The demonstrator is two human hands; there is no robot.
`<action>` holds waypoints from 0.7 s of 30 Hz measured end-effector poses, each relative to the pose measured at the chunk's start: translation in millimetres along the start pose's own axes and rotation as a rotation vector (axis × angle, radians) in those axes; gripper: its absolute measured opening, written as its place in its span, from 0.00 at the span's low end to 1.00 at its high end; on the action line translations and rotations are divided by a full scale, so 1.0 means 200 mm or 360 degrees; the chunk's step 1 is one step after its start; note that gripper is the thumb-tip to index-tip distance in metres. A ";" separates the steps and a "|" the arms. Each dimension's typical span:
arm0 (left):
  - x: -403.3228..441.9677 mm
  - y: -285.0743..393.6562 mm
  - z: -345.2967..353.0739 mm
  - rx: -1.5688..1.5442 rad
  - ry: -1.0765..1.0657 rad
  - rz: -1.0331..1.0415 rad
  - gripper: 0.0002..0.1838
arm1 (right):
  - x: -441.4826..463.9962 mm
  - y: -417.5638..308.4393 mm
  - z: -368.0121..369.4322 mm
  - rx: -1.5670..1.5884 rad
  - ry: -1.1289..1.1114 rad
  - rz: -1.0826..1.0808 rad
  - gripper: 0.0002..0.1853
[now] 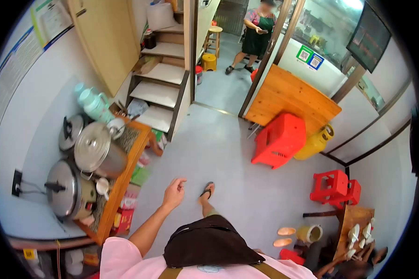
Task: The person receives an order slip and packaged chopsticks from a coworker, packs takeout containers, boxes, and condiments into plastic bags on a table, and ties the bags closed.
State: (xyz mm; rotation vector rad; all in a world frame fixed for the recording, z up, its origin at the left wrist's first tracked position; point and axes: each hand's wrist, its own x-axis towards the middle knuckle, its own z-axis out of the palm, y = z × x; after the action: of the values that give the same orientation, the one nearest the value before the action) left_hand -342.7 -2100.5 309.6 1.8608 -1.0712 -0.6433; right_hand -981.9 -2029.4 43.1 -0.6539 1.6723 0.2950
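Note:
My left hand hangs in front of me above the grey floor, its fingers loosely bent and a little apart, with nothing seen in it. Nearest to it on the left stands a wooden-edged side table. On that table are a lidded steel pot, a large rice cooker, a white mug and a light green thermos flask. My right hand is out of view. A dark apron covers my front over a pink shirt.
Ahead, white steps rise beside a doorway, where a person in a green apron stands. To the right are red stools, a folded wooden tabletop and a yellow gas cylinder. People sit at a table at lower right.

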 end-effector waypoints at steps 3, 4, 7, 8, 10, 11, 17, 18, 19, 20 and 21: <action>0.55 -0.20 0.08 0.0097 -0.0001 -0.0214 0.14 | 0.12 -0.84 -0.12 0.0064 0.0062 0.0026 0.08; 0.70 -0.24 0.07 0.0150 -0.0003 -0.0297 0.13 | 0.18 -1.16 -0.14 0.0061 0.0071 -0.0032 0.08; 1.12 -0.23 0.10 -0.0003 0.0031 -0.0352 0.13 | 0.34 -2.31 -0.18 0.0072 0.0134 -0.0322 0.08; 1.27 -0.25 0.14 -0.0019 -0.0014 -0.0401 0.13 | 0.38 -2.75 -0.18 0.0090 0.0160 -0.0454 0.08; 1.60 -0.34 0.21 -0.0064 -0.0089 -0.0488 0.13 | 0.38 -3.66 -0.14 0.0156 0.0149 -0.0773 0.08; 1.79 -0.38 0.26 -0.0087 -0.0085 -0.0513 0.14 | 0.41 -4.08 -0.12 0.0256 -0.0002 -0.1074 0.11; 3.20 -0.29 0.38 -0.0004 -0.0316 -0.0416 0.15 | -0.15 -6.04 -0.17 0.0865 -0.0206 -0.1462 0.20; 3.47 -0.22 0.38 0.0083 -0.0382 -0.0383 0.15 | -0.18 -6.26 -0.21 0.1040 -0.0200 -0.1471 0.21; 3.76 -0.13 0.39 0.0171 -0.0441 -0.0341 0.16 | -0.05 -6.51 -0.31 0.1174 -0.0317 -0.1512 0.25; 4.02 -0.04 0.40 0.0146 -0.0436 -0.0258 0.16 | 0.08 -6.74 -0.44 0.1225 -0.0379 -0.1684 0.29; 4.26 0.07 0.40 0.0144 -0.0447 -0.0167 0.16 | -0.09 -6.98 -0.53 0.1406 -0.0160 -0.1569 0.36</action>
State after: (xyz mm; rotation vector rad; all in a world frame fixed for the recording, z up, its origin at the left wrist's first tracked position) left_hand 13.2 -2877.8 273.6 1.9539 -1.2038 -0.9537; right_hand -273.0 -3206.5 309.0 -0.6652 1.0402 -1.0373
